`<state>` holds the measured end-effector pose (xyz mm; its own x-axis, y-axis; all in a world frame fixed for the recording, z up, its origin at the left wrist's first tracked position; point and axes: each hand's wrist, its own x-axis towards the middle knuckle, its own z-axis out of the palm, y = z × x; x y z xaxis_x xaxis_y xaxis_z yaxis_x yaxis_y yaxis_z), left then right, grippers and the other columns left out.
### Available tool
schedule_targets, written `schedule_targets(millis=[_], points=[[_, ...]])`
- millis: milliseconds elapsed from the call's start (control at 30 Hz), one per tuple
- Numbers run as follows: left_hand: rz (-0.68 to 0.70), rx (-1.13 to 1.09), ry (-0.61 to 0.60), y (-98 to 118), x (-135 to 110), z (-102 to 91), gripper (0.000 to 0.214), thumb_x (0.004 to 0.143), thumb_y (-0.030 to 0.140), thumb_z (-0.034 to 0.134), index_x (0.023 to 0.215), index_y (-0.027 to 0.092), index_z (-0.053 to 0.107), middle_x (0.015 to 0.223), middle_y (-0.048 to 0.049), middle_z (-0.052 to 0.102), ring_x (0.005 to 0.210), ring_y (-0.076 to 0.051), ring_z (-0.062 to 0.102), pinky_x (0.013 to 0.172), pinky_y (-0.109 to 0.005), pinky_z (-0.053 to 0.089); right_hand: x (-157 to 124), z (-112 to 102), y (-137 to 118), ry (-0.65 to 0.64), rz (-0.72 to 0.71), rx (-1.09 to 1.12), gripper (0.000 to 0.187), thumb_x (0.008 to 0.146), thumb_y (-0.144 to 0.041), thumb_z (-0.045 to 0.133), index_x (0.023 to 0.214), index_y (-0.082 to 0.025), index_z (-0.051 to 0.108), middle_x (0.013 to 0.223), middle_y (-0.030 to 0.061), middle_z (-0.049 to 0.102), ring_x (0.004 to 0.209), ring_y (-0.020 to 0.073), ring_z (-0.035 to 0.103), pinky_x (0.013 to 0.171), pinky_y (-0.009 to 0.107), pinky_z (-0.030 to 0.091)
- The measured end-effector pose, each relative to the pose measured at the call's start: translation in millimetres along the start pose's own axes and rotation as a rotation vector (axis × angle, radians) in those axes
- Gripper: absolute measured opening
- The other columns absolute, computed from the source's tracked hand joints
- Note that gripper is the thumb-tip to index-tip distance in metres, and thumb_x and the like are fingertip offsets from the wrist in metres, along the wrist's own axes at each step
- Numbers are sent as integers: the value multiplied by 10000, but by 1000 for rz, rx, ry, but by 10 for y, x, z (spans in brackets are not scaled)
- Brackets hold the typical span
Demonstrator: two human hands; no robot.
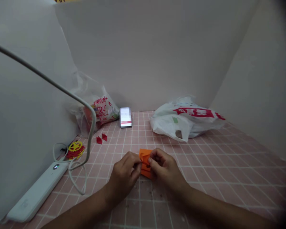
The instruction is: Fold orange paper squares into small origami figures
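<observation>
A piece of folded orange paper [146, 153] is between my two hands over the pink tiled tabletop, with creases and flaps showing on its face. My left hand [125, 170] pinches at its left side, thumb and forefinger closed together. From the right, my right hand [166, 168] grips its edge between thumb and forefinger. A thin dark reddish line runs across the paper between the fingertips; whether it is a fold or a separate piece I cannot tell. The fingertips hide parts of the paper.
Two small red folded papers [99, 140] lie left of a lit phone [125, 117]. Plastic bags stand at back left [105, 111] and back right [171, 119]. Yellow and red cutouts [75, 146], a white power strip [38, 194] and a cable [92, 127] occupy the left. White walls enclose the table.
</observation>
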<state>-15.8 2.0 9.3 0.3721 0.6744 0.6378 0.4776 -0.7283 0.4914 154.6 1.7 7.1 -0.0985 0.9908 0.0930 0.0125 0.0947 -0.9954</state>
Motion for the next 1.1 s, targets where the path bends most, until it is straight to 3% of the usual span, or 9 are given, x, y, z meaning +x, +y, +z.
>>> schedule_targets(millis=[167,300,367,467,567,667,900,1100], points=[[129,68,-83,12,-11,-11,168,906,36,514,929,201,528,879,-52,633,828,-148,637,745,-247,539,17,0,-18,-21,1,3,116,788,-269,611,761,-191,529,677,-31,542,606,116,526,539,227,408],[90,13,-21,-7,-16,-27,170,898,35,528,948,197,546,886,-50,647,843,-151,650,750,-250,542,40,0,-37,-27,118,98,137,778,-291,597,754,-207,492,577,-64,525,452,97,504,439,214,381],[1,-51,13,-28,-15,-28,151,910,60,513,951,197,564,926,-56,658,833,-151,664,728,-255,546,49,7,-63,-40,190,169,141,752,-287,591,762,-217,469,533,-76,538,383,96,495,395,209,367],[-248,-233,25,-44,-2,-19,82,923,146,513,931,189,583,963,-61,669,704,-130,674,634,-248,551,39,24,-114,-70,244,232,154,706,-266,584,754,-225,443,516,-74,570,354,97,498,369,200,368],[-551,-503,7,-36,35,-13,83,899,261,570,891,179,572,761,-15,675,570,-127,648,559,-249,537,5,35,-149,-137,278,230,154,698,-252,580,736,-224,433,493,-74,572,344,89,486,365,184,356],[-729,-712,-9,-34,78,-10,186,837,330,654,853,168,563,634,17,644,567,-138,632,568,-260,526,-23,44,-143,-204,300,200,145,706,-252,578,704,-216,437,477,-71,561,343,78,471,368,176,341],[-811,-950,16,-82,89,31,212,763,270,722,849,165,560,631,41,608,558,-91,565,564,-214,462,-35,59,-77,-250,356,208,112,672,-223,563,677,-209,451,482,-69,556,348,68,467,358,171,334],[-807,-979,-21,-86,84,25,209,781,273,711,888,154,577,727,23,605,633,-92,564,619,-227,471,-49,50,-42,-235,346,220,129,704,-210,583,676,-206,457,503,-58,571,366,73,484,380,173,344]])
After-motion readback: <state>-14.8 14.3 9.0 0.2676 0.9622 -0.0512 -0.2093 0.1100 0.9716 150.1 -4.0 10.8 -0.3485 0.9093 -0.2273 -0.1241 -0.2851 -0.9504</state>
